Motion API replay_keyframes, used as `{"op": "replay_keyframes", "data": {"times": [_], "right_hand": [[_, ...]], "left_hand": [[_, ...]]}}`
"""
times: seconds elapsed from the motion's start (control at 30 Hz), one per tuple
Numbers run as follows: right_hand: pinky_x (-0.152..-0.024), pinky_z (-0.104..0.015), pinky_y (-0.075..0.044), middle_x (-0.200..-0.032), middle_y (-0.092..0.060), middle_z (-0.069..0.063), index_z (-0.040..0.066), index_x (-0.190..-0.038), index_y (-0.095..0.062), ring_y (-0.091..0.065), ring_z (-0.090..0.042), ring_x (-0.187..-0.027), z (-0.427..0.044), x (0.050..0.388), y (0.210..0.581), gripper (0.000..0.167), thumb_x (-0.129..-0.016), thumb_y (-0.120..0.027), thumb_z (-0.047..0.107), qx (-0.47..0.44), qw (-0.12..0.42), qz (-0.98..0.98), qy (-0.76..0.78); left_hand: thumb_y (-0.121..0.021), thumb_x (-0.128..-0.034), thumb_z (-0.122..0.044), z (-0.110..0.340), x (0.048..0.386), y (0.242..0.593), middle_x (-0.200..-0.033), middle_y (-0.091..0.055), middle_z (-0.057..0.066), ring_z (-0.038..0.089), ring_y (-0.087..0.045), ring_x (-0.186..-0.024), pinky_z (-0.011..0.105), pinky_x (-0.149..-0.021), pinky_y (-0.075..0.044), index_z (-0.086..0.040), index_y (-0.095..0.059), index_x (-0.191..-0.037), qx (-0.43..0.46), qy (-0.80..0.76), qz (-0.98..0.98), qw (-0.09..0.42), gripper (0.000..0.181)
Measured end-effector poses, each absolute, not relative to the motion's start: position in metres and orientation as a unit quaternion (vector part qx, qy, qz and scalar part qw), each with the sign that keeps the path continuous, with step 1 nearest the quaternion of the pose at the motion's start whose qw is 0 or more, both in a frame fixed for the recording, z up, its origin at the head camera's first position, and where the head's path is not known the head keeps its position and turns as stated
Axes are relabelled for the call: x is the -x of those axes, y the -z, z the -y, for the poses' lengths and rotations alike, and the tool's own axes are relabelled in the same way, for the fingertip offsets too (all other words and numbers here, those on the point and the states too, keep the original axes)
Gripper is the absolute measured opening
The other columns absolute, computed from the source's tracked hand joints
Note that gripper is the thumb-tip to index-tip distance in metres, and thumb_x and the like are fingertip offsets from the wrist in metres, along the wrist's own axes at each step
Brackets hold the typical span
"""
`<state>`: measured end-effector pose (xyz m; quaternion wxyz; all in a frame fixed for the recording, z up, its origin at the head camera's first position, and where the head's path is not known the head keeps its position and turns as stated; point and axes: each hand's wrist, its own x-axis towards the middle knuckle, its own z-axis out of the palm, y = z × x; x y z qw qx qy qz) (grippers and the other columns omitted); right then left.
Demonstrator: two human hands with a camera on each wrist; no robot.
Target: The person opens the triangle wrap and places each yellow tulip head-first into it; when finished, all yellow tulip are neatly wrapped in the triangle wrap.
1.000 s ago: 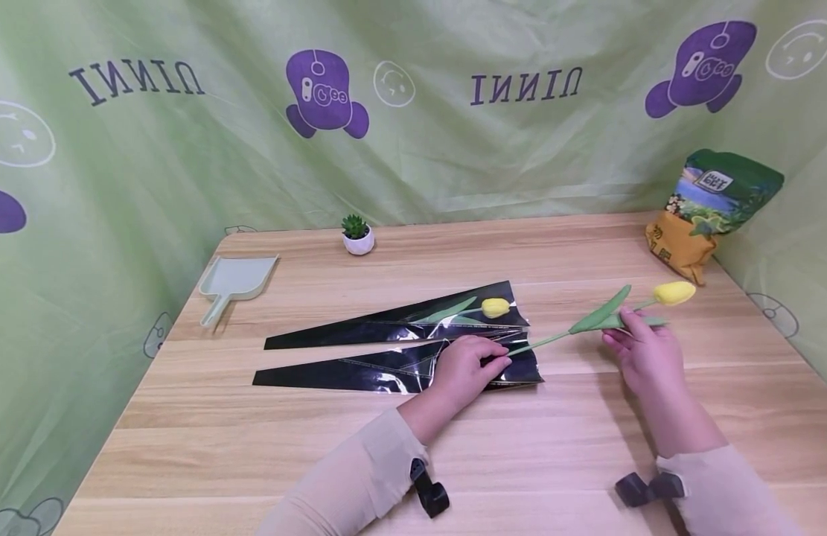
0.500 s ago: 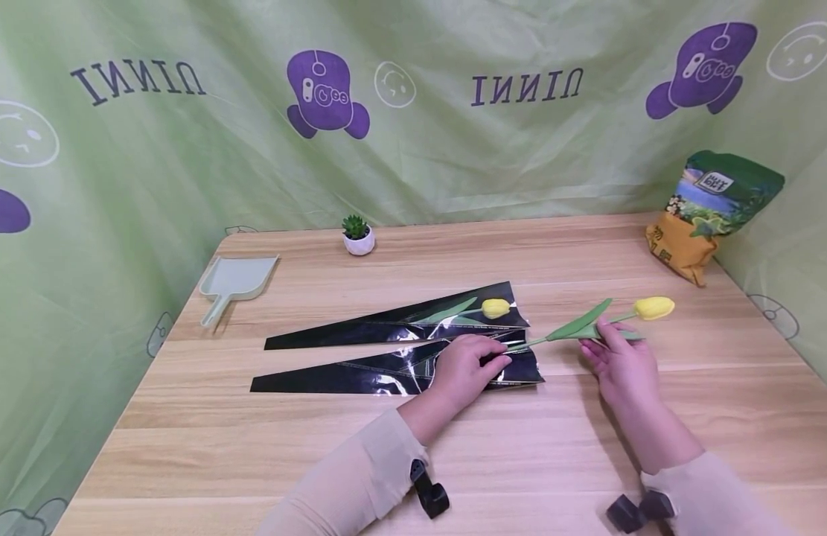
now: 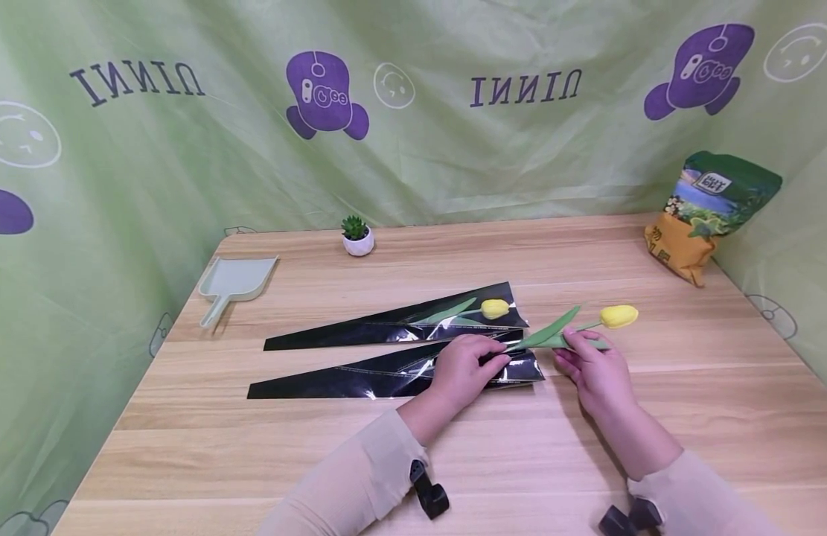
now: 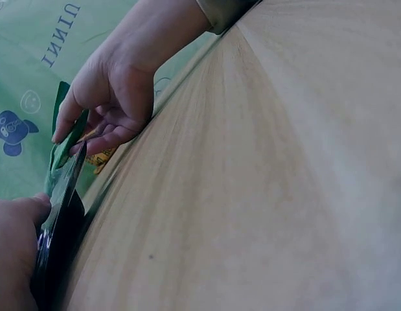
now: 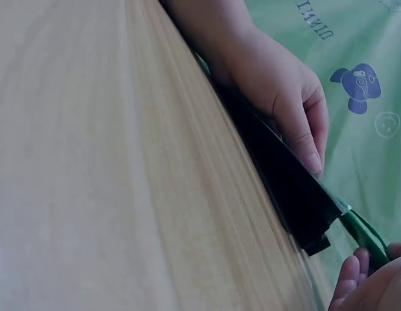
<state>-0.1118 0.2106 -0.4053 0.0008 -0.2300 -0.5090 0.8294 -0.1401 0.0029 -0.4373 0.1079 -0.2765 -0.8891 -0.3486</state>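
Observation:
My right hand (image 3: 597, 368) pinches a yellow tulip (image 3: 618, 316) by its green leaves, just below the bloom. The stem runs left into the open end of the nearer black flower sleeve (image 3: 306, 383), and the leaves lie at its mouth. With thumb and fingers my left hand (image 3: 461, 370) pinches the sleeve's upper layer at that mouth. Behind it lies a second black sleeve (image 3: 333, 335), with another yellow tulip (image 3: 496, 309) inside showing through its clear front. In the right wrist view, green leaves (image 5: 363, 232) meet the sleeve's end (image 5: 284, 188) between both hands.
A grey-green dustpan (image 3: 235, 279) lies at the table's left side. Near the back edge stands a small potted succulent (image 3: 357, 237). At the back right corner stands a colourful bag (image 3: 711, 212). A green printed curtain (image 3: 440, 164) hangs around the wooden table (image 3: 252, 461).
My right hand has moved left with the tulip, and the stem has slid deeper into the nearer sleeve. That sleeve's narrow end has shifted slightly toward me. My left hand stays put.

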Motion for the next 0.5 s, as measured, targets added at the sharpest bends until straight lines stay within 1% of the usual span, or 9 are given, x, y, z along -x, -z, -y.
{"op": "replay_keyframes", "data": {"times": [0.27, 0.37, 0.5], "right_hand": [[-0.068, -0.016, -0.057, -0.074, -0.068, 0.010, 0.020, -0.076, -0.062, -0.066, -0.002, -0.070, -0.2109, 0.1096, 0.4059, 0.024, -0.099, -0.057, 0.012, 0.180, -0.079, 0.555, -0.808], [-0.071, -0.016, -0.057, -0.077, -0.068, 0.011, 0.020, -0.076, -0.062, -0.067, -0.001, -0.073, -0.2113, 0.1094, 0.4066, 0.026, -0.100, -0.055, 0.012, 0.166, -0.091, 0.553, -0.811], [-0.076, -0.017, -0.057, -0.081, -0.069, 0.011, 0.020, -0.081, -0.061, -0.066, -0.002, -0.077, -0.2111, 0.1090, 0.4074, 0.022, -0.100, -0.054, 0.013, 0.155, -0.093, 0.541, -0.822]], "left_hand": [[-0.070, -0.0905, -0.031, -0.0026, 0.1406, 0.4376, -0.104, -0.076, -0.005, 0.012, -0.068, -0.104, 0.024, -0.093, -0.053, -0.019, -0.077, -0.104, 0.275, 0.334, 0.893, 0.121, 0.020], [-0.070, -0.0904, -0.031, -0.0025, 0.1402, 0.4370, -0.104, -0.076, -0.004, 0.013, -0.069, -0.104, 0.025, -0.094, -0.053, -0.018, -0.077, -0.105, 0.274, 0.339, 0.892, 0.119, 0.021], [-0.070, -0.0904, -0.030, -0.0026, 0.1392, 0.4363, -0.105, -0.076, -0.003, 0.014, -0.069, -0.104, 0.026, -0.094, -0.053, -0.018, -0.077, -0.106, 0.273, 0.344, 0.891, 0.112, 0.021]]}}
